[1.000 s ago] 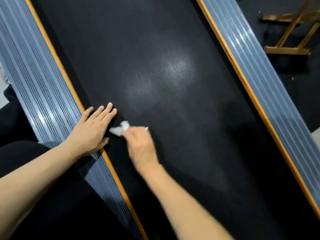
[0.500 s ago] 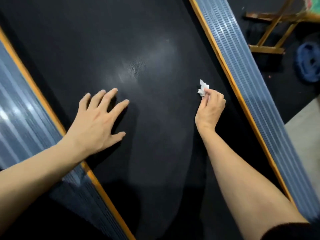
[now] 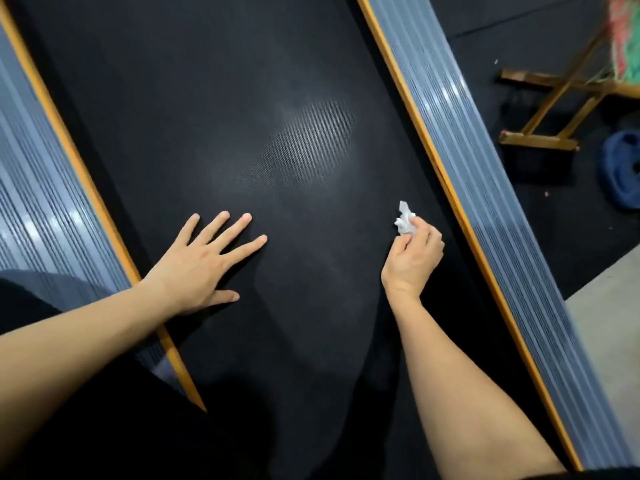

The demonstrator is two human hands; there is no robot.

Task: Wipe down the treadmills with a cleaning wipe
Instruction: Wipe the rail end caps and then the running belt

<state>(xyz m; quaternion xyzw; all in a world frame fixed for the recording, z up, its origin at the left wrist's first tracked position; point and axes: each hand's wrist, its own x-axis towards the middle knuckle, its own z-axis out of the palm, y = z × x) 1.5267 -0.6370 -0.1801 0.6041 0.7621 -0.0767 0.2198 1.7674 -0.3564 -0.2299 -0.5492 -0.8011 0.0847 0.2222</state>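
The right hand (image 3: 412, 252) pinches a small crumpled white wipe (image 3: 404, 219) in its curled fingers. The wipe sticks up from the fingertips, over the black treadmill belt (image 3: 207, 116), near the right side rail (image 3: 460, 161). The left hand (image 3: 204, 261) lies flat on the belt with its fingers spread wide and holds nothing. Its wrist crosses the left side rail (image 3: 41, 202). On the dark floor past the right rail stands a yellow wooden frame (image 3: 540, 105), with a blue thing (image 3: 621, 168) beside it.
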